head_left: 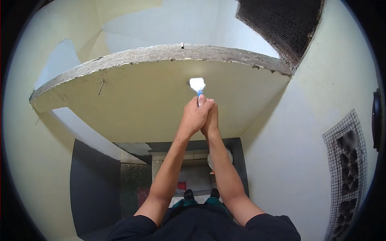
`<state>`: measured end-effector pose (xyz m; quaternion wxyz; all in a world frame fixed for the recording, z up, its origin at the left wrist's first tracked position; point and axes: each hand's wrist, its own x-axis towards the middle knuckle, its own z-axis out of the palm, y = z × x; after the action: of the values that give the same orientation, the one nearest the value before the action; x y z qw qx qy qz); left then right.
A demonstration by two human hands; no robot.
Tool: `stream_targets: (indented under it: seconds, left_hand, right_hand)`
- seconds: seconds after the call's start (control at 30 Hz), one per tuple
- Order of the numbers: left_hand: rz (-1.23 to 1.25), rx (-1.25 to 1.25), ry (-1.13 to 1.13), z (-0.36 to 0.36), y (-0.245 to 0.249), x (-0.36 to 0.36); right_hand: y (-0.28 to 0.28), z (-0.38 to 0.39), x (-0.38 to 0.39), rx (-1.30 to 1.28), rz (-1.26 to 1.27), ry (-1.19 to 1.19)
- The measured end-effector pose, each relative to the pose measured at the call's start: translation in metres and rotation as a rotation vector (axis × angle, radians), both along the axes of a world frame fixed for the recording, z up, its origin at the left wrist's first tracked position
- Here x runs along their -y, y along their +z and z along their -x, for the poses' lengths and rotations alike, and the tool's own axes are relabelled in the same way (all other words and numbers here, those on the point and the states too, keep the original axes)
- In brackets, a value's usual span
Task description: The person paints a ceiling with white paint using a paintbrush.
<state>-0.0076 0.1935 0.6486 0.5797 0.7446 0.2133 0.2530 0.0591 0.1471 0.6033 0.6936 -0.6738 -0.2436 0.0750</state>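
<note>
Reaching up from a dark short-sleeved shirt [201, 227], 2 bare forearms rise side by side and meet just under an overhanging slab. The left hand [195, 116] and the right hand [212, 119] are pressed together. Their fingers [203, 106] are curled tight around the blue handle of 1 brush [197, 85], with the left hand lying partly over the right. That double grip hides nearly all of the handle; only a short blue stub and the white bristle head show above the knuckles.

The bristles touch the pale yellow underside of the slab [132, 108], right of its middle and a little below its rough grey concrete edge [161, 53]. A small pale stub [182, 45] sticks out of that edge above the brush, and a thin wire [101, 86] hangs from the underside well to the left.

Dark wire mesh [281, 28] fills the upper right corner and meets the slab's right end. A second mesh patch [348, 160] sits on the right wall, well apart from the hands.

Far below, between the forearms, 2 dark shoes [189, 194] stand on a pale floor [195, 174]. A white bucket [230, 154] is mostly hidden behind the right forearm, and a small red thing [181, 185] lies just left of the shoes.
</note>
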Motion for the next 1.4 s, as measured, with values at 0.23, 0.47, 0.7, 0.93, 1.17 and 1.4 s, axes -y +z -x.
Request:
stream_targets:
  seconds: [0.23,0.47,0.7,0.93,1.17,1.4]
  left_hand:
    - [-0.097,0.217,-0.050,0.016,0.020,0.007]
    - [-0.124,0.246,-0.100,0.024,-0.002,0.011]
    - [-0.162,0.266,-0.063,0.020,-0.016,0.009]
    - [-0.106,0.195,-0.059,0.005,-0.035,-0.001]
    - [-0.032,-0.098,-0.043,0.006,-0.103,0.008]
    - [-0.015,0.098,-0.106,0.025,-0.047,0.032]
  right_hand:
    - [0.026,0.014,0.000,0.352,-0.075,-0.169]
    - [-0.036,0.010,0.012,0.260,0.044,-0.159]
    - [-0.030,0.016,0.008,0.265,-0.007,-0.140]
    - [-0.048,-0.004,-0.009,0.300,-0.042,-0.105]
    - [-0.118,0.012,0.008,-0.080,0.079,-0.105]
    - [-0.051,0.028,0.031,0.147,0.107,-0.155]
